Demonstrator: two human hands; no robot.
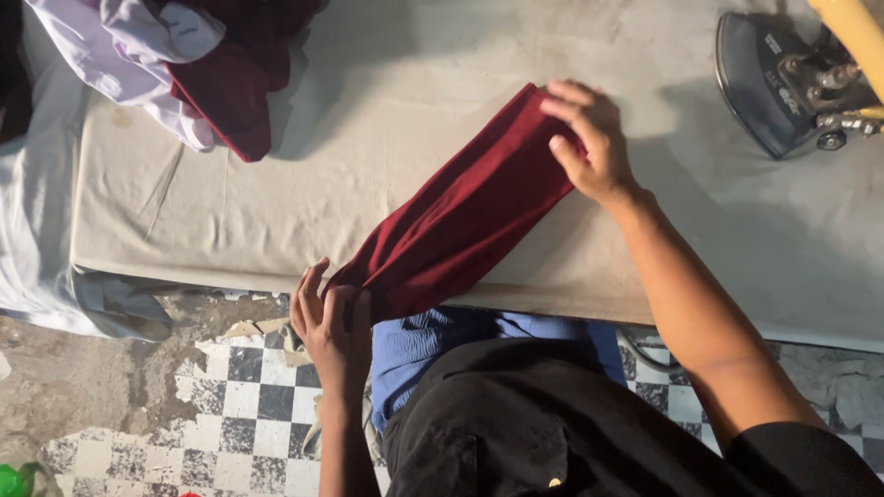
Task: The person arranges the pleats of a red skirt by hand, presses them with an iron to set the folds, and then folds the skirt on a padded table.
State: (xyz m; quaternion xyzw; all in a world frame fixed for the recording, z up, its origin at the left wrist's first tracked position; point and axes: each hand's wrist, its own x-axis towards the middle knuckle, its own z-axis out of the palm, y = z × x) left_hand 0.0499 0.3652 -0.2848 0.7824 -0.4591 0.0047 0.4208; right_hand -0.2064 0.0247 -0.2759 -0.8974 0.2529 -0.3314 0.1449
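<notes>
A heap of clothes (175, 64), white and maroon, lies at the upper left of the frame on the padded desk (368, 138). Lower down, the left hand (327, 322) has its fingers clamped on the near end of a maroon cloth (460, 216), just past the desk's front edge and over the checkered floor (249, 405). The cloth runs as a narrow folded band from there up toward the centre right, where the right hand (589, 138) pinches its far end, fingers closed on the fabric. It looks folded lengthwise already and pulled taut; judging by this, the cross folds are not yet made. At the upper right an iron (778, 83) rests on its side, well apart from the cloth. Bare desk lies between heap and cloth, and between cloth and iron.
</notes>
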